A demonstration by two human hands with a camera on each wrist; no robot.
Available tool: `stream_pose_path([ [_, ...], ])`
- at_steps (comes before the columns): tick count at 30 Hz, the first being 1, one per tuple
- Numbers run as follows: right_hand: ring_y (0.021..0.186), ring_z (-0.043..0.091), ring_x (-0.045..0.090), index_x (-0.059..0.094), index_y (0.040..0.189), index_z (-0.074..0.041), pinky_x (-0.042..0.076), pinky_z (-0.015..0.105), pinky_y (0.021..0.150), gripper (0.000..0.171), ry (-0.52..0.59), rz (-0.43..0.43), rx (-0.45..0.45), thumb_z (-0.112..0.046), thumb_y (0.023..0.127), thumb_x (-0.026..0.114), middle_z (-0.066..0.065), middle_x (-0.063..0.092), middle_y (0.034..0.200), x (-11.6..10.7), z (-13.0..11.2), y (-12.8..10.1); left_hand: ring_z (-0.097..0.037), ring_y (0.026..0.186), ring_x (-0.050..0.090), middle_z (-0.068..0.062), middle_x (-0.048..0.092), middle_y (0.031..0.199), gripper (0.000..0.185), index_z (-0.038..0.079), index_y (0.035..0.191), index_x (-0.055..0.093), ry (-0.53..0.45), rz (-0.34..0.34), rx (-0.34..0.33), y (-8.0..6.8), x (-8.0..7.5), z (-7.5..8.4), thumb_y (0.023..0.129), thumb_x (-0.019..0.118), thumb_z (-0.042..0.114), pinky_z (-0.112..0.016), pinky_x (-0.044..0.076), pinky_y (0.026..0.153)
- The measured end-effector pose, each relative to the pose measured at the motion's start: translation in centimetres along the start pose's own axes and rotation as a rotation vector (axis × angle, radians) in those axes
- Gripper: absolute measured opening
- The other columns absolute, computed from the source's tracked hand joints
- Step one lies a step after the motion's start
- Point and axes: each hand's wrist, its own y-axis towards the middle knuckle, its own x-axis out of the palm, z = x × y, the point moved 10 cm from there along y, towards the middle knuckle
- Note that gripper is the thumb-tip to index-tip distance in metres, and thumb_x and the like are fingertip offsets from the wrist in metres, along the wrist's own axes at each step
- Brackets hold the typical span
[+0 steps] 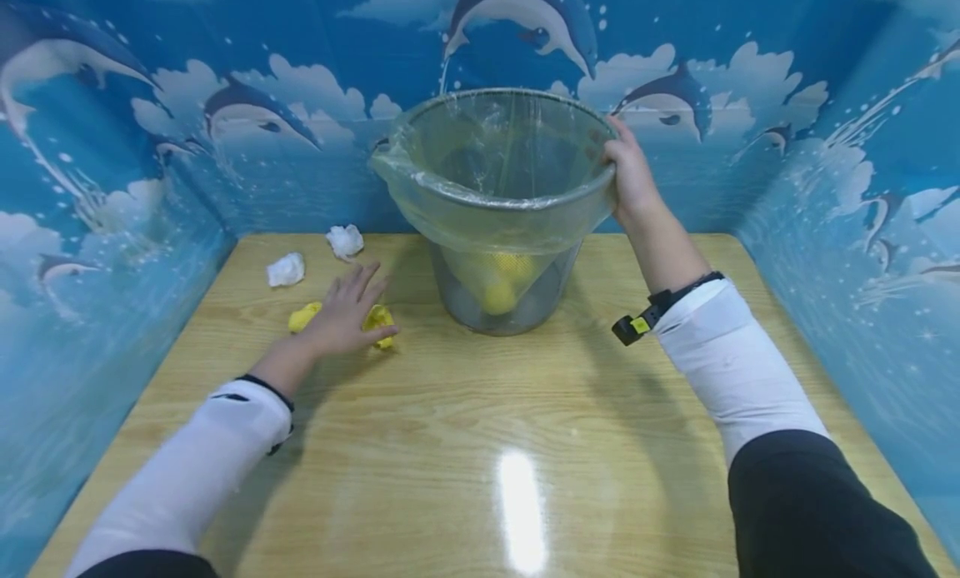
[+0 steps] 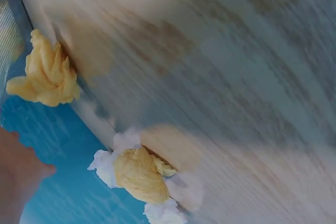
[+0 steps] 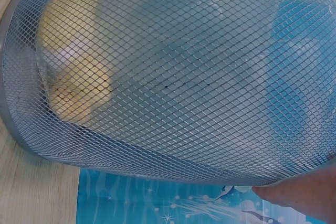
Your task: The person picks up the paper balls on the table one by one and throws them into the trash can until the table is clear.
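While the right hand is gripping the mesh bin's rim, apparently steadying its tilt, the left hand is lying open-fingered over yellow paper wads on the table beside it.

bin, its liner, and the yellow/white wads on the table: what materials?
Bin: looks like metal mesh, grey and matte, with a diamond lattice and solid base band. Liner: thin clear plastic film, glossy and wrinkled, folded over the rim. Yellow wads and white wads: probably crumpled tissue or paper, soft matte folds; cannot tell which.
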Motion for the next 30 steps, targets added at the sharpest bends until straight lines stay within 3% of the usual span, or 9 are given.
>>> stream_pose_path([
  [5,0.132,0.021,0.026,0.017,0.155,-0.028,0.033,0.024,0.08,0.071,-0.002,-0.001,0.006,-0.006,0.088,0.029,-0.01,0.006,0.162,0.0,-0.1,-0.1,-0.042,0.147,-0.005,-0.016,-0.009,0.162,0.098,0.013,0.156,0.01,0.004,-0.069,0.005,0.2,0.9,0.5,0.086,0.063,0.056,-0.064,0.0,0.114],
  [18,0.137,0.021,0.023,0.017,0.155,-0.027,0.033,0.026,0.086,0.07,0.001,-0.012,-0.005,-0.007,0.09,0.03,-0.009,0.007,0.162,0.1,0.0,0.0,-0.045,0.147,0.002,-0.02,0.001,0.161,0.106,0.014,0.155,0.018,0.057,-0.106,0.09,0.9,2.7,1.7,0.076,0.071,0.061,-0.066,0.01,0.112],
  [24,0.138,0.021,0.024,0.018,0.155,-0.028,0.036,0.023,0.081,0.069,-0.001,-0.009,-0.004,-0.007,0.091,0.03,-0.01,0.007,0.162,0.1,0.0,-0.1,-0.045,0.145,0.01,-0.022,0.008,0.16,0.099,0.014,0.155,0.021,-0.001,-0.143,0.119,0.9,3.4,2.0,0.08,0.073,0.051,-0.065,0.016,0.111],
  [30,0.14,0.021,0.021,0.017,0.155,-0.029,0.035,0.024,0.085,0.068,0.003,-0.004,0.002,-0.009,0.092,0.03,-0.011,0.005,0.162,0.0,0.0,0.0,-0.048,0.141,0.021,-0.026,0.015,0.158,0.094,0.012,0.154,0.022,-0.068,-0.145,0.119,0.9,3.5,2.0,0.081,0.077,0.037,-0.061,0.026,0.11],
])
